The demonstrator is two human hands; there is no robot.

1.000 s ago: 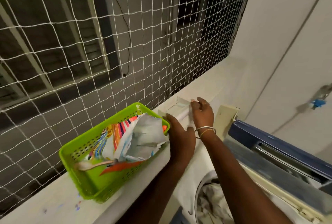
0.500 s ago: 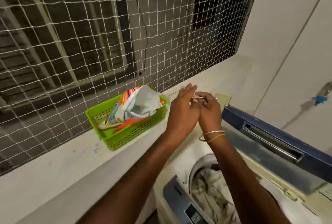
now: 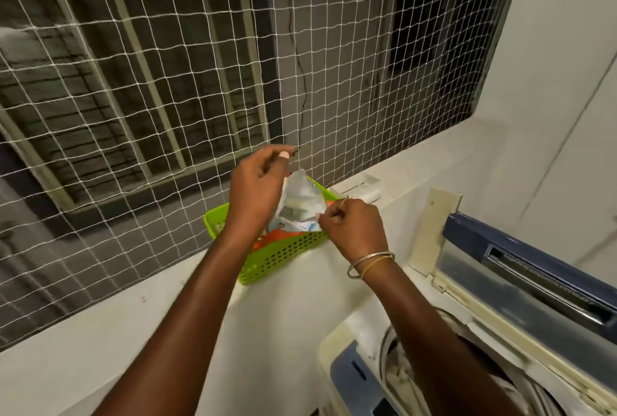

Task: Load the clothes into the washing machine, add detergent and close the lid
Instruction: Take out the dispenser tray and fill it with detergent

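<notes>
Evidently we had moved on to the detergent step: a second earlier both hands were at the small white tray point(image 3: 366, 184) farther along the ledge point(image 3: 100, 332), and they had since shifted to the detergent packet point(image 3: 302, 198), which stood crumpled and upright in the green basket point(image 3: 283, 257) on that ledge, near the netting point(image 3: 133, 81). The right hand point(image 3: 355, 228) pinched the packet's lower right edge. The left hand point(image 3: 257, 191) was raised just beside the packet's top, fingers curled and tips drawn together; the view there was smeared, so we could not tell whether it held the packet's corner, a torn strip, or nothing. The clothes point(image 3: 404, 362) already lay in the drum of the washing machine point(image 3: 350, 372), only partly in frame, and its lid point(image 3: 521, 248) stood up and open. We judged loading done and the packet being opened, with pouring and lid closing yet to come.
</notes>
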